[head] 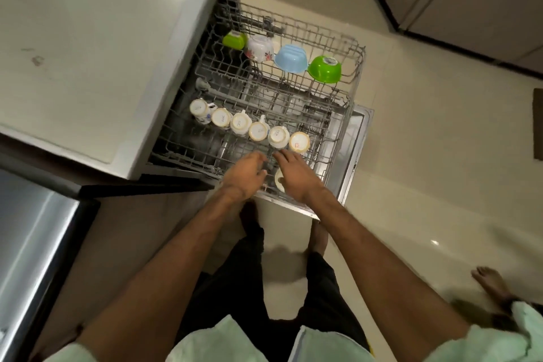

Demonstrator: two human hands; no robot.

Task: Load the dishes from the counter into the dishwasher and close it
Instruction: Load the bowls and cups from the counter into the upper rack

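Loading looks nearly finished: upturned cups (pixel 258 130) line the near side of the pulled-out upper rack (pixel 223 73); bowls (pixel 291 59) sit along its far side; the left hand (pixel 246 169) curls at the near rim, grip unclear; the right hand (pixel 293 173) lies beside it with straight fingers, holding nothing; next, probably, slide the rack in and lift the door (pixel 357 138).

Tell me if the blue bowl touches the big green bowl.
Cannot tell. In the head view the blue bowl and green bowl overlap edgewise; depth unclear.

Passage is left over the middle of the rack (pixel 293 91); its near side is blocked by upturned cups (pixel 258 130), the far by bowls (pixel 291 58).
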